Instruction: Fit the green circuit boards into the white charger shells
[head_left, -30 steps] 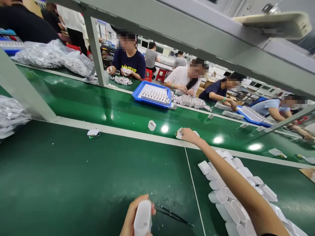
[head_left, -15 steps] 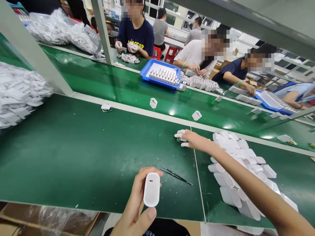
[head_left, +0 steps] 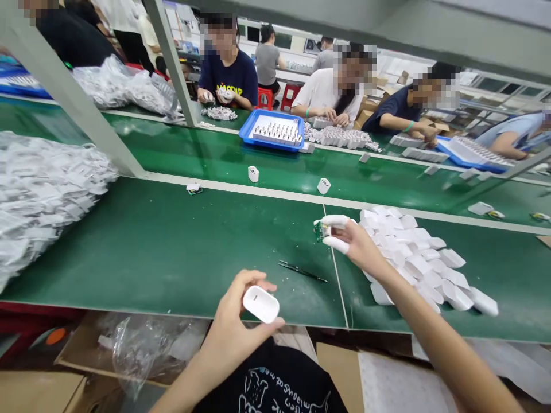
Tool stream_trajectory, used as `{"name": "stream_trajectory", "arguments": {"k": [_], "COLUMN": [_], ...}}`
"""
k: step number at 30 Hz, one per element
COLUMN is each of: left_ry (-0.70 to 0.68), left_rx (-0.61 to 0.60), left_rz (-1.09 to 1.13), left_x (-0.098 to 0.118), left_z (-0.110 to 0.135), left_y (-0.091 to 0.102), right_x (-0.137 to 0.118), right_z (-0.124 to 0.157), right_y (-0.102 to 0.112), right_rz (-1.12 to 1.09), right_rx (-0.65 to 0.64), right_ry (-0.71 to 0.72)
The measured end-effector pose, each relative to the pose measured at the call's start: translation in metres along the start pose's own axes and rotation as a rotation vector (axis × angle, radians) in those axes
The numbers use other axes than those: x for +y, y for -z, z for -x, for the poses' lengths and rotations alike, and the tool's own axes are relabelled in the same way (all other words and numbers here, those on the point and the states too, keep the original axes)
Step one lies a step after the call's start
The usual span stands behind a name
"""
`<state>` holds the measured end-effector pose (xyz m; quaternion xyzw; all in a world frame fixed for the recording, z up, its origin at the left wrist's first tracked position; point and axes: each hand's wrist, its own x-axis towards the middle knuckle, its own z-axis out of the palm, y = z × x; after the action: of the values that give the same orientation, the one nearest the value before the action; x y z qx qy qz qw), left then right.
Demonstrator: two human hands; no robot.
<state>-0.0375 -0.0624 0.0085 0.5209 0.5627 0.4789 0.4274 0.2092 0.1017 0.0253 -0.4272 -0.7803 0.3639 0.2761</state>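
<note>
A white plastic charger housing (head_left: 261,304) with a small slot in its end is held by my left hand (head_left: 235,312), fingers behind it and thumb along its near side. My right hand (head_left: 350,241), with white covers on its fingertips, pinches a small green circuit board (head_left: 319,230) above the bench. Black tweezers (head_left: 302,271) lie on the green surface between the two hands. To the right of my right hand, a cluster of white housings (head_left: 419,264) lies close together, partly behind my forearm.
At the left is a large pile of white parts (head_left: 47,201). A small board with a white piece (head_left: 194,188) rests near the back strip. Beyond it, two white housings (head_left: 253,174) stand on the green belt. Co-workers sit opposite by a blue tray (head_left: 273,146). A slanted metal post (head_left: 99,109) rises at left.
My right hand has lifted the circuit board off the bench. My left hand has turned the housing so it tilts sideways. The camera view has shifted, and the items on the belt appear further left.
</note>
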Motion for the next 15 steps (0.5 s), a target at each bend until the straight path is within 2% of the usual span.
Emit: {"name": "stream_trajectory", "arguments": {"k": [2, 4, 6, 8, 11, 15], "left_ry": [-0.042, -0.033, 0.037, 0.132, 0.257, 0.249], "left_rx": [-0.033, -0.021, 0.024, 0.119, 0.277, 0.382], "left_rz": [-0.163, -0.252, -0.260, -0.203, -0.041, 0.023], "left_x": [0.004, 0.005, -0.002, -0.015, -0.040, -0.058], "left_z": [0.010, 0.029, 0.054, 0.078, 0.101, 0.105], "left_y": [0.011, 0.020, 0.026, 0.026, 0.014, -0.015], "right_x": [-0.013, -0.018, -0.018, -0.016, -0.016, -0.007], "right_z": [0.037, 0.065, 0.081, 0.087, 0.085, 0.088], "right_y": [-0.014, -0.036, -0.063, -0.086, -0.106, -0.111], "right_rz": [-0.135, -0.251, -0.341, -0.403, -0.455, -0.450], "right_rx": [0.108, 0.179, 0.214, 0.207, 0.117, 0.000], "right_ry": [0.015, 0.036, 0.054, 0.073, 0.124, 0.200]}}
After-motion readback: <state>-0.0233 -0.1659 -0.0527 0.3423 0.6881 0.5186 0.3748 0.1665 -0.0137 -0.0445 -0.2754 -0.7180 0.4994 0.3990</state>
